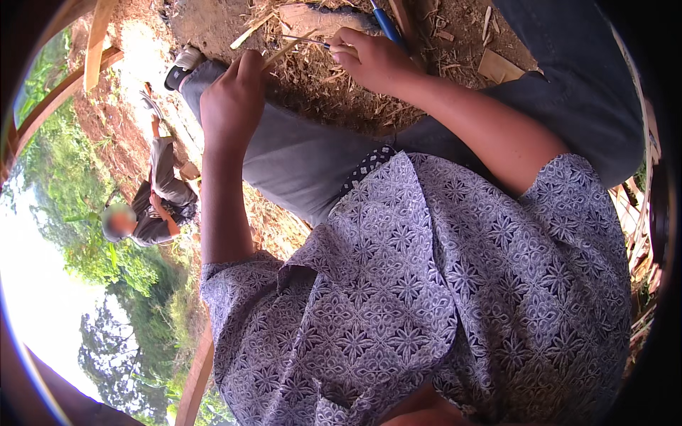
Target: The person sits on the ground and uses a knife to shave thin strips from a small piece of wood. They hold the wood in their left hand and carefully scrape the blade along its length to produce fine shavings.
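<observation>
My left hand (233,99) is closed around a thin split strip of pale wood or bamboo (290,50), which sticks out toward the right. In my right hand (375,62) is a small knife with a light handle (345,50). Its narrow dark blade (305,40) points left and lies close to the strip's far end; whether the two touch I cannot tell. Both hands are held out over the ground beyond my legs. Just past the right hand lies a blue-handled tool (386,25), next to a flat piece of wood (323,20).
Shavings (334,103) and offcuts litter the soil, with a flat wood scrap (499,66) on the right. My grey-trousered leg (295,153) stretches below the hands. At left, another person (167,188) sits outdoors. Wooden poles (98,42) frame the left side.
</observation>
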A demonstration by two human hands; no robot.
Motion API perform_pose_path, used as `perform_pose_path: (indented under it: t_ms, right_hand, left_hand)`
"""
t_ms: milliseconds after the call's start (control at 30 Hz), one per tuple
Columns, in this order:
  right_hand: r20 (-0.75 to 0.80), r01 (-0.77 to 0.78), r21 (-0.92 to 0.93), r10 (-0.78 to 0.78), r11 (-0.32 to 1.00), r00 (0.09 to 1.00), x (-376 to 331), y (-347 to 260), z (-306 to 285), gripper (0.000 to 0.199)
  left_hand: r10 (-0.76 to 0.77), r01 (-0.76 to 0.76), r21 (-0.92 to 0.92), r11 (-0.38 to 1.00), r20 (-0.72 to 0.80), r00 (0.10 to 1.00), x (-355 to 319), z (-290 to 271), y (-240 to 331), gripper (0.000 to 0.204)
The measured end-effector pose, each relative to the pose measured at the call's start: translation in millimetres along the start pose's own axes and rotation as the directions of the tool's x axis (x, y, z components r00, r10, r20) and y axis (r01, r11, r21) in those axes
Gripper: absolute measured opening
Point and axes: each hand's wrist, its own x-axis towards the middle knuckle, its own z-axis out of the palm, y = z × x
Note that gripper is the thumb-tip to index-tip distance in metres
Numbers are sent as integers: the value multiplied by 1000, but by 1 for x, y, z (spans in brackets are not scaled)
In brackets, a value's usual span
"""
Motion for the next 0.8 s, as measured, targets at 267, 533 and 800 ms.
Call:
perform_pose_path:
  t_ms: [267, 533, 800]
  right_hand:
    - [-88, 128, 74, -122, 989, 989, -2, -2, -3, 24]
    - [-14, -30, -75, 29, 997, 999, -7, 5, -2, 28]
    - [-32, 5, -20, -5, 1000, 999, -1, 5, -4, 27]
  left_hand:
    - [26, -26, -1, 1000, -11, 1000, 5, -1, 0, 20]
    - [-63, 62, 33, 998, 33, 997, 4, -11, -1, 19]
    - [-99, 99, 28, 995, 12, 995, 1, -6, -5, 18]
